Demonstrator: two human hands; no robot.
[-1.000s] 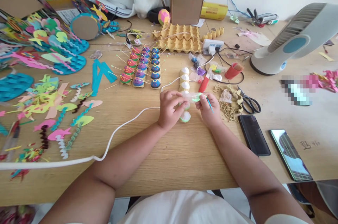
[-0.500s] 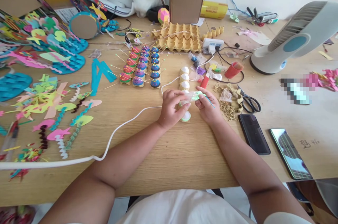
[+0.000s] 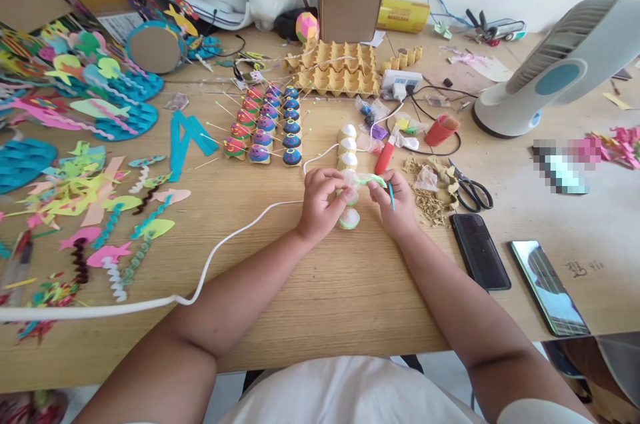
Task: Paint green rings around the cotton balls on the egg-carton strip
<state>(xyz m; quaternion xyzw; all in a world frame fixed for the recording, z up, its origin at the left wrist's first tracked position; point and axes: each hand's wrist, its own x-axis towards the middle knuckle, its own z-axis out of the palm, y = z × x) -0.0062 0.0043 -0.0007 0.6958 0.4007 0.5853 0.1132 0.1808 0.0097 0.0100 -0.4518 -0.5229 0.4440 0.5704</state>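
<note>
See a translucent packet [image 3: 367, 180] with light-green matter at one end, held up between left hand [image 3: 323, 205] and right hand [image 3: 397, 203], above the near part of a strip of white-topped cups [image 3: 349, 161] on the worktop [image 3: 280, 291].

Find left hand pinching the clear end between thumb and fingertips. Find right hand pinching the green end, with a thin blue stick [image 3: 391, 196] in the same grip, pointing down toward the worktop's near edge. Cannot tell exact finger placement on the stick.

Handling, by judgement: expect very light weight, almost no stiffness. Probably soft, doughy inside, akin to modelling clay; may smear, stick or stretch under a tug. Expect limp, slightly slippery film, liable to crease or tear. Not brittle by look.

Best to hold at the 2 ends: clear end flat between finger pads, green end lightly from both sides. Avoid hard squeezing mid-length. Keep the stick's tip off the film, given some risk of puncture.

Note 3 rows of painted cups [image 3: 263, 127] to the left, well apart; scissors [image 3: 473, 192] to the right, likewise.
</note>
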